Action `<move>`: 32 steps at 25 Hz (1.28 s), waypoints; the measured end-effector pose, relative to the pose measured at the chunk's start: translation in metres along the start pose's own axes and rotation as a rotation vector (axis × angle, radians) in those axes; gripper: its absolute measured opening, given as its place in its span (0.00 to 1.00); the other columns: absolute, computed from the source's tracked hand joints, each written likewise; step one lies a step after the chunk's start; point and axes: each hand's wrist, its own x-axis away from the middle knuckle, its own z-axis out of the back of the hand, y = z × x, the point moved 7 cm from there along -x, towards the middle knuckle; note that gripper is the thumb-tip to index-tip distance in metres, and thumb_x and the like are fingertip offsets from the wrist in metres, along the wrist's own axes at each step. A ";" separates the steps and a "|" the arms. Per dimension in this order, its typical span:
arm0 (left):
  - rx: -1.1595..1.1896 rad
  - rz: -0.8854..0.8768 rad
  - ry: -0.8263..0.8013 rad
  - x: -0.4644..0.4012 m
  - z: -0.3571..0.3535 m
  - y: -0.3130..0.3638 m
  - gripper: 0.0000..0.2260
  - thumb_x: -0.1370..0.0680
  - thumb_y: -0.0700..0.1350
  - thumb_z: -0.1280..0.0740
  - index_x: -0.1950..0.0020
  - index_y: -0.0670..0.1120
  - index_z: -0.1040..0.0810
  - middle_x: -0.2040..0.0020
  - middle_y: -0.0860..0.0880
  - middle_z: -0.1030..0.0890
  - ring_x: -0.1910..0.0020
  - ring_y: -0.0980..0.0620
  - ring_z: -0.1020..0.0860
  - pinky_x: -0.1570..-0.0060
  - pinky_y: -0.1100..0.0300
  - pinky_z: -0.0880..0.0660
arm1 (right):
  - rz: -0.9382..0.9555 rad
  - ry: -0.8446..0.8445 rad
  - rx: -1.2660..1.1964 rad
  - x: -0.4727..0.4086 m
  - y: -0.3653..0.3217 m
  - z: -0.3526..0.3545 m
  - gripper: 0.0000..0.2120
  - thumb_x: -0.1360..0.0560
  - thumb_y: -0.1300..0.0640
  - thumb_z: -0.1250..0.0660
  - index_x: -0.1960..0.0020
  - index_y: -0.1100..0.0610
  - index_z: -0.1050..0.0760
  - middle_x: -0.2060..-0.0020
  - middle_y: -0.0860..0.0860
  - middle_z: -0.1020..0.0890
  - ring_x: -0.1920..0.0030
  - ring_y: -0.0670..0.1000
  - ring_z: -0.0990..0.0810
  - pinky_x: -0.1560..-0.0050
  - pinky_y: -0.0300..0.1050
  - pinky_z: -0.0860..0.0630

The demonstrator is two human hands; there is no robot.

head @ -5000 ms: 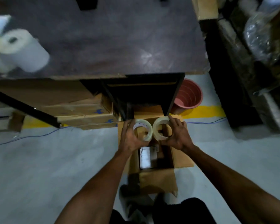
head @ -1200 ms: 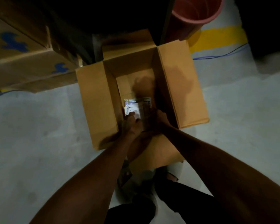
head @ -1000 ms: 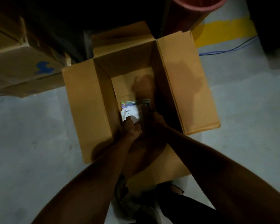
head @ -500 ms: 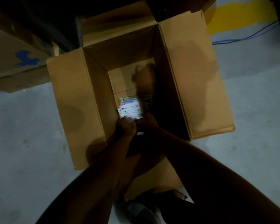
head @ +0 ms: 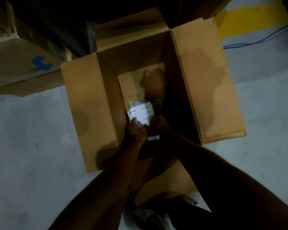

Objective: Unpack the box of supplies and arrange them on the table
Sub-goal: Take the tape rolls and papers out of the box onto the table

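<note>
A white-labelled packet point(head: 140, 113) lies at the bottom of the open cardboard box point(head: 90, 113), its near edge gripped by the left hand point(head: 136, 130) and right hand point(head: 160, 125), fingers curled. The slick wrapper could slip in the dim light. The box walls crowd both wrists; only straight up is free.

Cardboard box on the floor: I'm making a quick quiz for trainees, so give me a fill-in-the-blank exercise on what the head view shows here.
1. The cardboard box stands on the floor with its flaps ____.
2. Both hands, the left hand and the right hand, reach ____ the box.
3. The hands meet at a packet with a ____ printed label.
4. A ____ cable lies on the floor beyond the box.

Missing words: open; into; white; blue
</note>
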 end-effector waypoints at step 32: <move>0.347 -0.332 0.121 0.320 0.243 0.229 0.16 0.24 0.34 0.33 0.38 0.46 0.23 0.34 0.46 0.23 0.37 0.48 0.24 0.41 0.54 0.22 | 0.673 0.320 -0.199 0.409 -0.228 0.164 0.28 0.25 0.52 0.42 0.25 0.51 0.40 0.33 0.52 0.25 0.35 0.50 0.25 0.36 0.56 0.25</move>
